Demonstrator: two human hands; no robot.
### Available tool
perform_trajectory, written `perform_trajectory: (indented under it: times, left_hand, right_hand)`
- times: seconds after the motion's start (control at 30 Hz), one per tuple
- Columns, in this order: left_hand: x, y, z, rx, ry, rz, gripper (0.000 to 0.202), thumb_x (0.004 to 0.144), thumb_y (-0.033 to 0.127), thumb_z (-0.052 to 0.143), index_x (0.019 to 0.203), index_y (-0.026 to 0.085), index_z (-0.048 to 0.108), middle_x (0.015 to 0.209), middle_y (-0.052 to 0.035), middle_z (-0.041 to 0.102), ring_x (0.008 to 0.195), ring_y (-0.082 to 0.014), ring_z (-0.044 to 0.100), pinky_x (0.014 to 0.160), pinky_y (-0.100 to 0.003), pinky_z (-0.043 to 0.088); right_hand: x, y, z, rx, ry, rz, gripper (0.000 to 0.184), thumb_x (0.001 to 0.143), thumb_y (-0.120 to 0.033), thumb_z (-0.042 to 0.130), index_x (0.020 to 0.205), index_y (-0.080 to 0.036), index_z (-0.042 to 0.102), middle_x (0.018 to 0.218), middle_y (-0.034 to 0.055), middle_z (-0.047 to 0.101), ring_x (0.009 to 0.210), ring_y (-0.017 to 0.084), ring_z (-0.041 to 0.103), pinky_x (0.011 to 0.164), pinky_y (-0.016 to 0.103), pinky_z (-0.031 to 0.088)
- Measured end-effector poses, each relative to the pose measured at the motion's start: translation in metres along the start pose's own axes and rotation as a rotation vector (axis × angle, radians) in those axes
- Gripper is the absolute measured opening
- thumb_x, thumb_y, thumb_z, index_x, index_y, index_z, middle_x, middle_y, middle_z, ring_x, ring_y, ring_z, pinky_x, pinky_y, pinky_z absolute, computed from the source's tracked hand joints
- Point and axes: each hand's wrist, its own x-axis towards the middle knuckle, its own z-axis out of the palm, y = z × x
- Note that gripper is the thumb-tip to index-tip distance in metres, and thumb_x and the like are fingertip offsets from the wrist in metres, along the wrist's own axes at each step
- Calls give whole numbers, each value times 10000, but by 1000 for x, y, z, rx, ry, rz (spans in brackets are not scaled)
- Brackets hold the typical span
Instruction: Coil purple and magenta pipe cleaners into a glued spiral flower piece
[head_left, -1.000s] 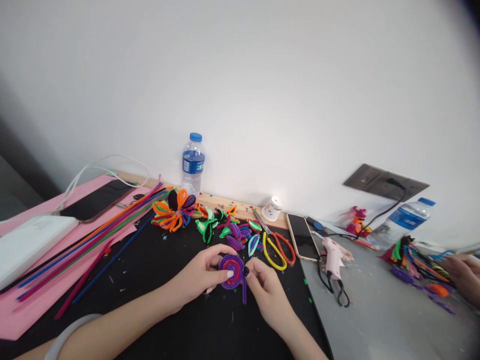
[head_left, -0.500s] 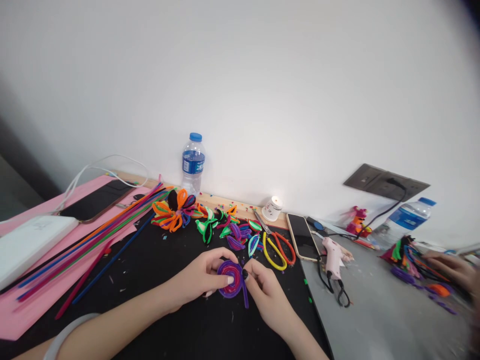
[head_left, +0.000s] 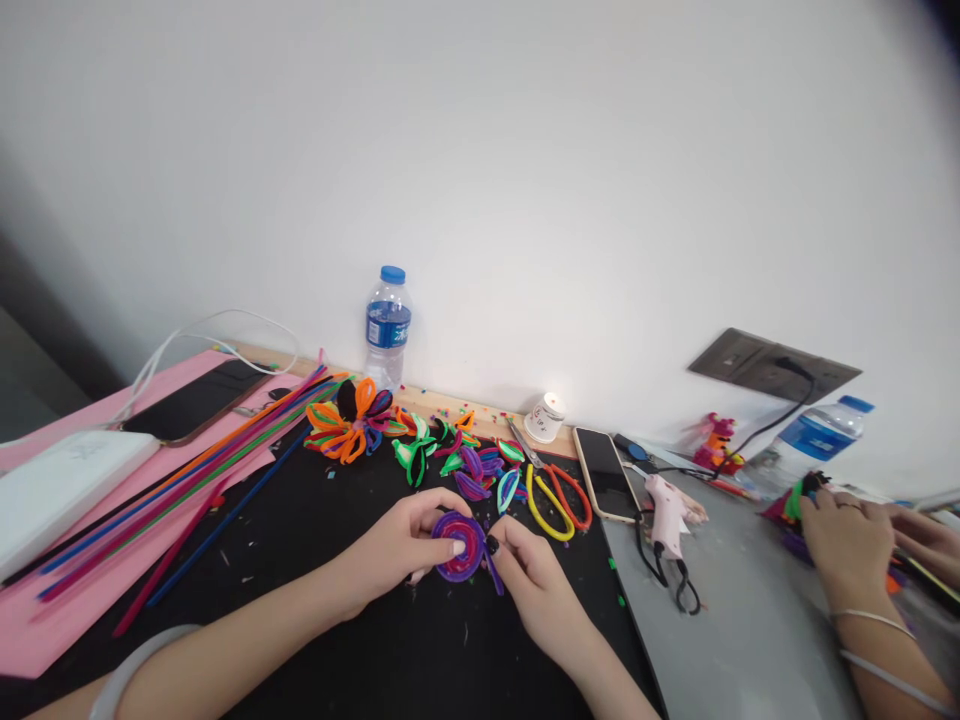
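A flat purple and magenta pipe-cleaner spiral [head_left: 461,543] is held just above the black mat [head_left: 315,560]. My left hand [head_left: 401,547] is closed on its left side, thumb pressed on the coil's face. My right hand [head_left: 529,580] pinches the loose purple tail at the spiral's right edge. Behind my hands lie small pipe-cleaner petals [head_left: 480,465] in green, purple and blue, and an orange pipe-cleaner flower [head_left: 351,418].
Long pipe cleaners [head_left: 187,470] fan over pink paper at left, by a phone [head_left: 191,402] and white box [head_left: 60,485]. Water bottle [head_left: 387,328], scissors [head_left: 556,497], second phone [head_left: 604,472], glue gun [head_left: 666,515]. Another person's hands [head_left: 851,545] work at far right.
The spiral has turned slightly and its tail has swung toward my right hand. At right, the other person's hand and forearm have moved further into view over their pipe cleaners.
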Motion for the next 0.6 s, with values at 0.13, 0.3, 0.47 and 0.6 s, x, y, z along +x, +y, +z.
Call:
perform_trajectory:
  times: [0.13,0.3,0.47,0.6]
  left_hand:
    - [1,0,0,-26,29,11,321,710,292,645,978,158,530,645,48,552,406,-34,327,386,-171,273]
    - [1,-2,1,-55,49,11,317,705,289,653,968,155,537,630,53,554,393,-27,319,387,-174,251]
    - [0,-4,2,-78,52,9,292,717,264,643,973,161,546,611,64,530,402,-27,314,392,-170,241]
    - [1,-7,2,-85,60,23,282,731,249,630,989,170,546,589,76,497,402,-31,302,389,-167,243]
  right_hand:
    - [0,0,0,-1,-13,-7,223,903,-225,396,682,-193,391,618,-54,340,577,105,306,536,232,249]
    - [-1,-1,1,-7,-20,-2,221,904,-224,398,685,-193,392,618,-55,334,578,105,299,535,231,246]
    - [-1,0,1,6,-27,-8,220,909,-236,401,694,-191,400,622,-54,340,578,104,303,537,229,248]
    - [0,-1,2,19,-28,-14,232,914,-256,400,692,-190,403,620,-55,332,576,104,292,537,230,244]
